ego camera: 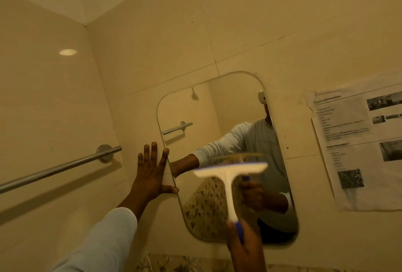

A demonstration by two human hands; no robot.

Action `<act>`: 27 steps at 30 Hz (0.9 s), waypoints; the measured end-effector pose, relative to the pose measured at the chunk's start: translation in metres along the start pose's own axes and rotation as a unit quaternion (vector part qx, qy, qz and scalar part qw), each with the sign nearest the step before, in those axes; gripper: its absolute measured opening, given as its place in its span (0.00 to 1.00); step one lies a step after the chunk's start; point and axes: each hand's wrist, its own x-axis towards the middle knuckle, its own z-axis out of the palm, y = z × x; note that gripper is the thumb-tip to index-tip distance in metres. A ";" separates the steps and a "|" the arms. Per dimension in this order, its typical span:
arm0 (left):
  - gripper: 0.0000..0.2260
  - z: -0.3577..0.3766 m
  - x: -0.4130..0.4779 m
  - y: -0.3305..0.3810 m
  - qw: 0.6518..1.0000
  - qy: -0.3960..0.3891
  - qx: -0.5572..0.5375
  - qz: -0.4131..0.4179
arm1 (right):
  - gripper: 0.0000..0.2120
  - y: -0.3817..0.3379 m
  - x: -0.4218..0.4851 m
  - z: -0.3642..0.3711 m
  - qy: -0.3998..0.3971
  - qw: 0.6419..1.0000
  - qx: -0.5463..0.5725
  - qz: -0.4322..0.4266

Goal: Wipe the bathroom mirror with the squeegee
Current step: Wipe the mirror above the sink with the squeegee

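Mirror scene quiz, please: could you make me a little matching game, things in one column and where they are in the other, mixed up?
Things:
1. squeegee
2. left hand
3. towel bar
4. printed sheet

Places:
A. taped to the wall right of the mirror
B. flat against the wall at the mirror's left edge
C. mounted on the left wall
D. held up by the right hand

Pairs: 1-D, 2-B, 3-C, 4-A

Single head cam, wide-angle, tilted, close to the wall (250,32). Faces the mirror (217,119) head-on-ish, looking slightly up: ceiling corner shows top left. Mirror sits centre-right, rail (54,170) at left edge, taped sheet (356,145) at right. No second view, so no overlap.
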 end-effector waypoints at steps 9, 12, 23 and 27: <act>0.64 0.006 0.001 -0.004 1.000 0.020 0.000 0.009 | 0.14 -0.122 0.114 0.112 -0.124 0.989 0.071 -0.045; 0.64 0.010 0.004 -0.005 1.000 0.019 0.005 0.006 | 0.13 -0.129 0.134 0.136 -0.117 0.987 0.086 -0.066; 0.65 0.014 0.006 -0.007 1.000 0.005 -0.005 0.001 | 0.11 -0.089 0.139 0.154 -0.086 0.992 -0.002 -0.092; 0.64 0.017 0.008 -0.010 1.000 -0.009 -0.005 0.003 | 0.12 -0.065 0.124 0.156 -0.088 0.993 -0.016 -0.076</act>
